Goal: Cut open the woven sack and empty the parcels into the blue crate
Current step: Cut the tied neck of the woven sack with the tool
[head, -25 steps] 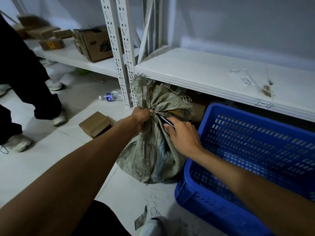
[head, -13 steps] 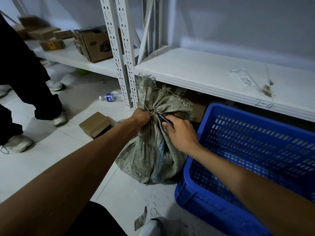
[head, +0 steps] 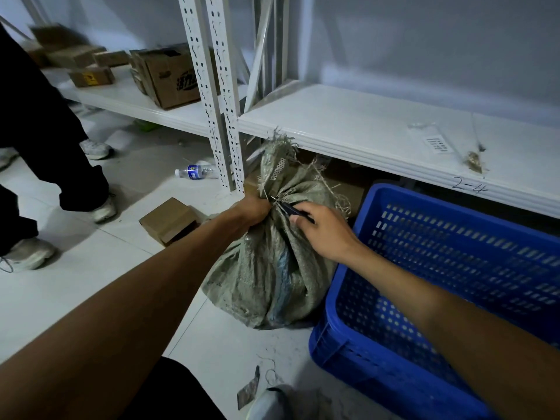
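Observation:
A grey-green woven sack (head: 266, 274) stands on the floor, tied at the neck, its frayed top (head: 277, 165) sticking up under the shelf edge. My left hand (head: 253, 209) grips the neck from the left. My right hand (head: 322, 230) holds a small dark cutter (head: 292, 210) whose tip touches the tie at the neck. The blue crate (head: 448, 268) sits directly right of the sack, its perforated walls showing and no parcels visible inside. The parcels are hidden in the sack.
White metal shelving (head: 363, 128) runs across above the sack, with cardboard boxes (head: 169, 77) on the left section. A small brown box (head: 169, 221) and a water bottle (head: 194, 171) lie on the floor. Another person's legs (head: 45, 165) stand at left.
The sack's frayed top has straightened up and shifted slightly right. My right hand with the cutter stays at the neck, moved a little lower.

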